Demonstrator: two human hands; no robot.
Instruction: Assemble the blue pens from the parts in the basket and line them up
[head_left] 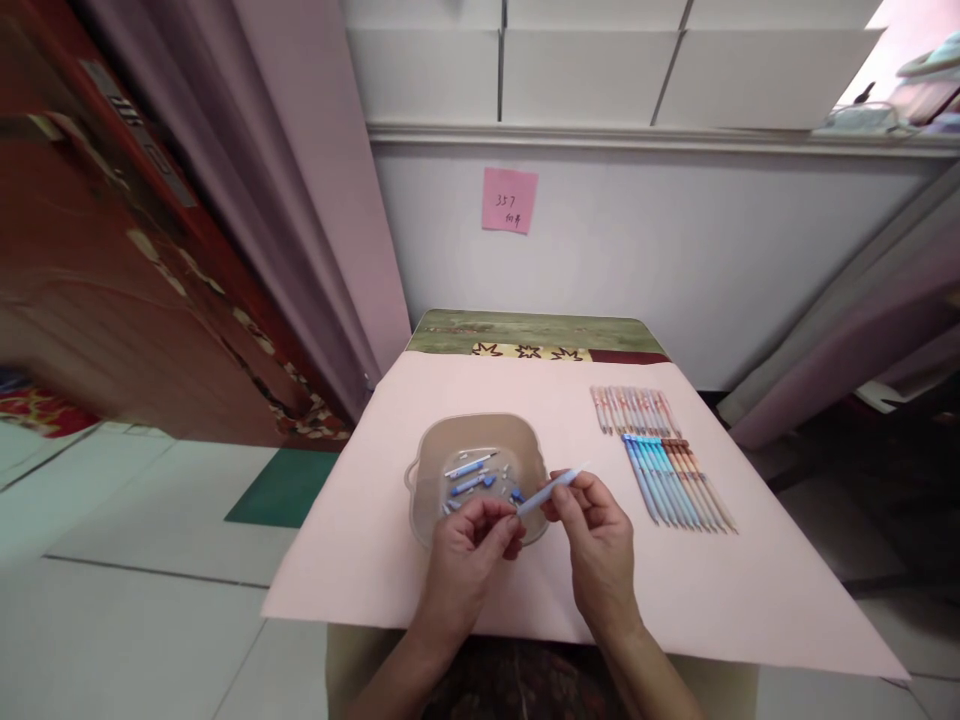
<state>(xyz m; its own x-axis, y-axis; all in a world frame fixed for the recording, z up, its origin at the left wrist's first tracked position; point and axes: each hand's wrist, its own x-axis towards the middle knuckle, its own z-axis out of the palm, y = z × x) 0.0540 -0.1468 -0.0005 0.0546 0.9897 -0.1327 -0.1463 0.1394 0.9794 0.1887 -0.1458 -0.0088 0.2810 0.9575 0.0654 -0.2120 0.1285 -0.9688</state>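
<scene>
Over the right front of a beige plastic basin, my two hands meet at a slim, light blue pen barrel. My right hand grips the barrel between thumb and fingers, its pale tip pointing up and right. The fingers of my left hand are pinched together at the barrel's lower left end; whatever is between them is hidden. Inside the basin lie several loose pen parts, blue, white and clear, some of them behind my hands.
Right of my hands, a row of blue and brown pens lies on the pink table cover. Behind it is a row of clear, reddish pens or barrels. A pink note is stuck on the white wall beyond the table.
</scene>
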